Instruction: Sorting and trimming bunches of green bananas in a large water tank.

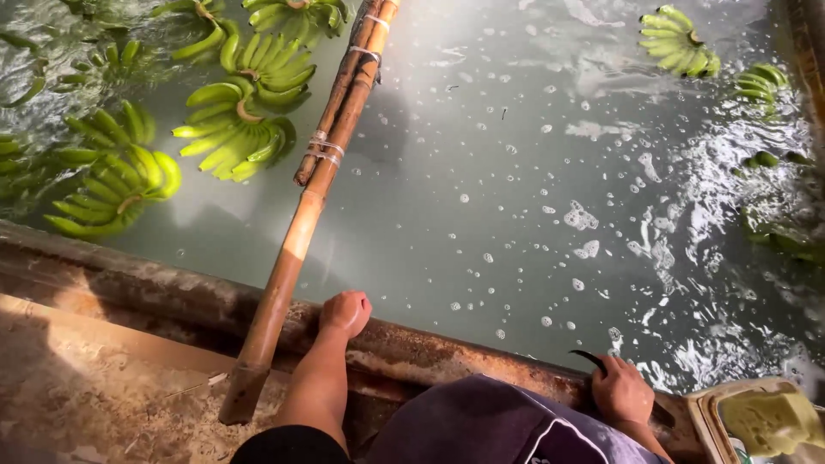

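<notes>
Purple-clad lap bottom centre | water tank fills frame | bamboo pole leans left of centre | green banana bunches float upper left | left hand fisted on tank rim | right hand grips dark curved knife, lower right

A tank of murky grey-green water fills most of the view, speckled with white foam toward the right. Its rusty, worn rim runs across the bottom. Below the rim lies a dusty concrete ledge. Sunlight glints on the rippling surface.
</notes>
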